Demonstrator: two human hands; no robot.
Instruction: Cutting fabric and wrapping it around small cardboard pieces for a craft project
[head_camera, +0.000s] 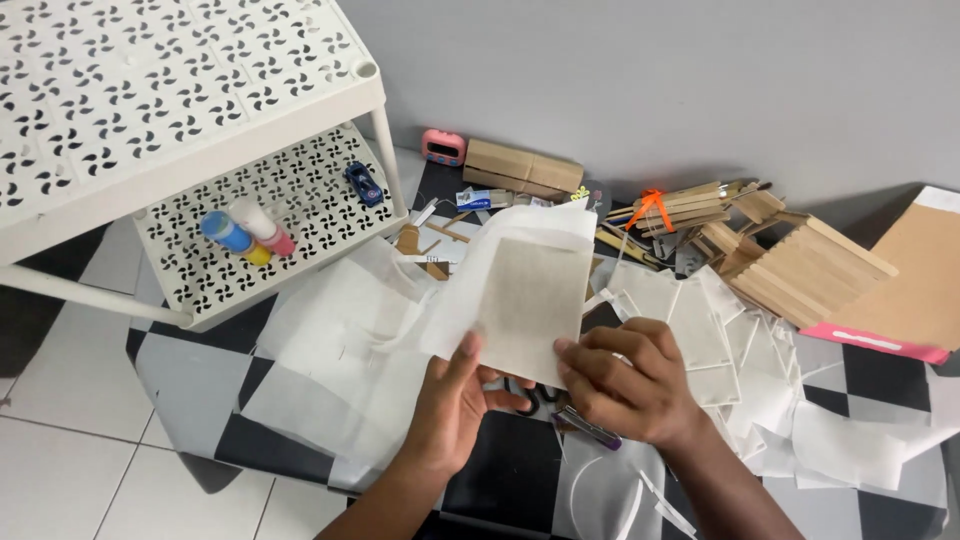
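Your left hand (452, 400) pinches the bottom edge of one thin white translucent paper sheet (525, 285), and your right hand (625, 380), fingers curled, grips its lower right corner. Beyond your left hand, two paint bottles (245, 232) and one blue toy car (364, 184) sit on the white perforated plastic shelf (300, 190). Beyond your right hand lies one wooden stick ramp (800, 265).

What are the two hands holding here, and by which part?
Both hold one white paper sheet by its lower edge: the left hand pinches the lower left corner, the right hand grips the lower right corner. Nothing else is visibly held.
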